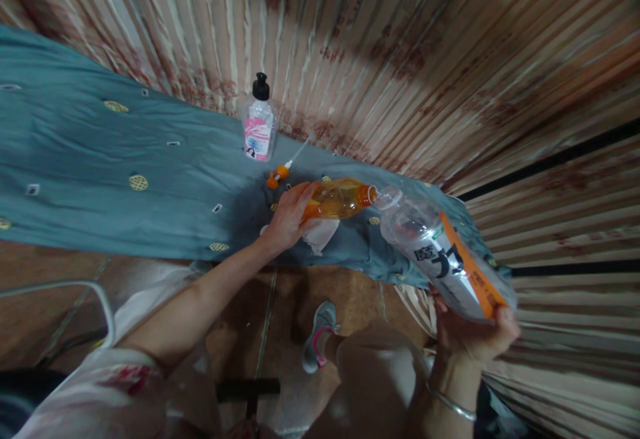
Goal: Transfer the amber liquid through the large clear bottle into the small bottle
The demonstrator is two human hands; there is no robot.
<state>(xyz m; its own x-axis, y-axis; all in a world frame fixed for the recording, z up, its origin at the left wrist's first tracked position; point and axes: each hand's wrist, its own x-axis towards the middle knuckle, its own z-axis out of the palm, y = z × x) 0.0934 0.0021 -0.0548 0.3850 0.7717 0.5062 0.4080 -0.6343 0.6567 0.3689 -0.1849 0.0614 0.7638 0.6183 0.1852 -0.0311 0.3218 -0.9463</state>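
Observation:
My left hand (291, 216) is wrapped round the lower part of an orange bottle (340, 199), which lies tilted with its open mouth to the right. In my right hand (473, 332) is a large clear plastic bottle (440, 252) with a silver and orange label, held near its base. The mouths of the two bottles meet or nearly meet. An orange pump head (281, 172) with a thin tube lies on the teal cloth (175, 159), above my left hand. Beneath the orange bottle is a white cloth (321, 234).
A clear pump bottle (259, 132) with a black top and pink label stands near the cloth's back edge. Behind it hangs a pleated curtain (300, 46). Below are the tiled floor (250, 312), a shoe (321, 336) and a white curved tube (103, 299).

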